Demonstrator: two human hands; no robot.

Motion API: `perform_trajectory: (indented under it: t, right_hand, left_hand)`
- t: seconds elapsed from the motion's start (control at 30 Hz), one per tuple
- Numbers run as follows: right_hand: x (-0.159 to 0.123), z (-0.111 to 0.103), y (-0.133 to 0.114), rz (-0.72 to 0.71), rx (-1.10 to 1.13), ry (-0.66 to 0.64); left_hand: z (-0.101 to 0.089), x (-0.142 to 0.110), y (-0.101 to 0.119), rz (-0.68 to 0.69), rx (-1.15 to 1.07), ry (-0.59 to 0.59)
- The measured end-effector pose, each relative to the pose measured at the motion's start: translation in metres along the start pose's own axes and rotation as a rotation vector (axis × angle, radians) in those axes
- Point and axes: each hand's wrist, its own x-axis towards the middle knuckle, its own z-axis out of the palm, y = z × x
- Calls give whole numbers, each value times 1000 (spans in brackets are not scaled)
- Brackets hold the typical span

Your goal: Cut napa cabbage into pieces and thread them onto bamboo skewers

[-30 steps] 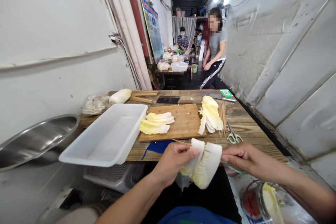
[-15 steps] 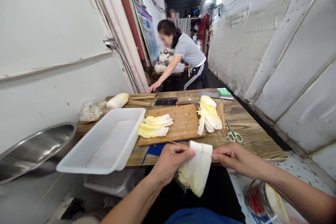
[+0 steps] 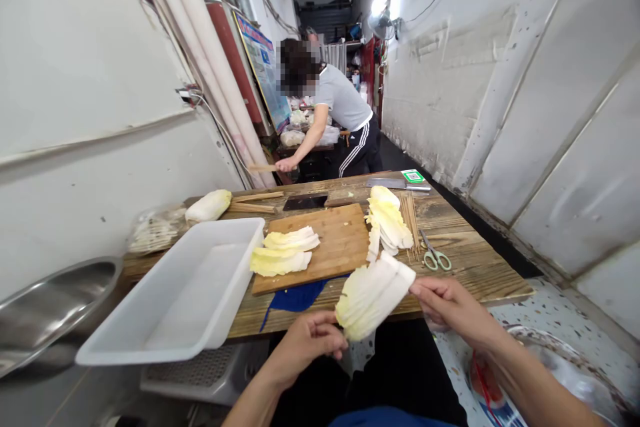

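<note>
My right hand [image 3: 453, 307] pinches the white stem end of a folded cabbage leaf [image 3: 373, 293] held in the air before the table edge. My left hand [image 3: 307, 340] is closed at the leaf's yellow lower end; a thin skewer cannot be made out there. On the wooden cutting board [image 3: 335, 247] lie cut cabbage leaves [image 3: 283, 250]. A second pile of cabbage leaves [image 3: 387, 223] rests at the board's right edge, beside a bundle of bamboo skewers [image 3: 413, 217].
A white plastic tray [image 3: 175, 300] overhangs the table's left front. Green-handled scissors [image 3: 434, 255], a cleaver [image 3: 395, 183], a whole cabbage [image 3: 209, 205] and a steel bowl [image 3: 45, 317] are around. A person in a grey shirt [image 3: 340, 113] bends over beyond the wooden table [image 3: 480, 267].
My left hand dropped lower and the leaf swung from hanging down to slanting up toward my right hand. The person behind the table moved left and bent over, lifting sticks.
</note>
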Motion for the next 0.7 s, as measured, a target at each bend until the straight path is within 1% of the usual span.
perform_trajectory:
  t: [0.07, 0.13, 0.23, 0.3, 0.37, 0.4, 0.47, 0.5, 0.53, 0.57, 0.63, 0.7]
  right_hand:
    - [-1, -3, 9, 9, 66, 104]
    - [1, -4, 18, 28, 121, 183]
    - [8, -3, 29, 63, 197, 219]
    - [12, -1, 36, 86, 225, 215]
    - [17, 0, 43, 109, 243, 209]
    - [19, 0, 47, 120, 249, 209]
    - [23, -2, 56, 139, 255, 220]
    - [25, -3, 61, 147, 257, 225]
    - [27, -5, 66, 157, 258, 226]
    - [29, -6, 71, 169, 260, 226]
    - [32, -10, 80, 189, 267, 217]
    - [34, -12, 86, 201, 269, 209]
  left_hand:
    - [-7, -3, -16, -34, 6, 121]
    - [-16, -4, -26, -29, 59, 266]
    - [-34, -2, -33, 59, 222, 459]
    - [-49, 3, -33, 184, 400, 620]
    - [-65, 9, -31, 378, 656, 789]
    - [-74, 13, -30, 486, 794, 847]
    - [-89, 22, -28, 660, 1041, 892]
    - [-96, 27, -26, 707, 1138, 894]
    - [-102, 31, -24, 727, 1222, 893]
    - [-107, 35, -22, 726, 1296, 893]
    - [-113, 41, -17, 683, 1429, 864]
    - [-118, 47, -12, 612, 1539, 772]
